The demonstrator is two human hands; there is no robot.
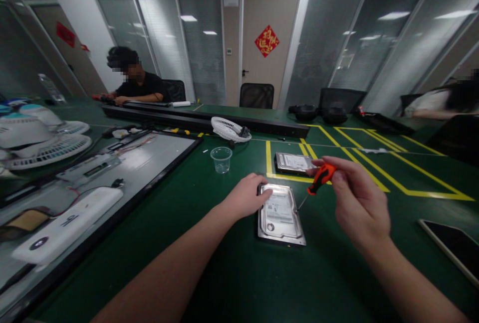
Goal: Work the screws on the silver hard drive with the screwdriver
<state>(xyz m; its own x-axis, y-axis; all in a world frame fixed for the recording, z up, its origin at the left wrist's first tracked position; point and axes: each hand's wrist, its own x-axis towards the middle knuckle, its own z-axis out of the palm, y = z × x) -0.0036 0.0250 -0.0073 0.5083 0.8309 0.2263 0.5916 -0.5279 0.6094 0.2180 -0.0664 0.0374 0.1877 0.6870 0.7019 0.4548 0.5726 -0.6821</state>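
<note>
A silver hard drive (pixel 281 216) lies label up on the green table (pixel 232 283). My left hand (pixel 249 196) grips its upper left edge, with fingers over the top corner. On the right, my right hand (pixel 355 198) holds an orange and black screwdriver (pixel 322 178) by the handle. The screwdriver slants down to the left, and its tip meets the right edge of the drive. Just beyond, a second hard drive (pixel 294 162) rests inside yellow tape lines, partly behind the fingers of my right hand.
A clear plastic cup (pixel 221 160) stands beyond my left hand, near a white fan grille (pixel 231 130). A large panel (pixel 149 158) with a white device (pixel 71 223) fills the left. A phone (pixel 454 248) lies at right. A person (pixel 140 83) sits across the table.
</note>
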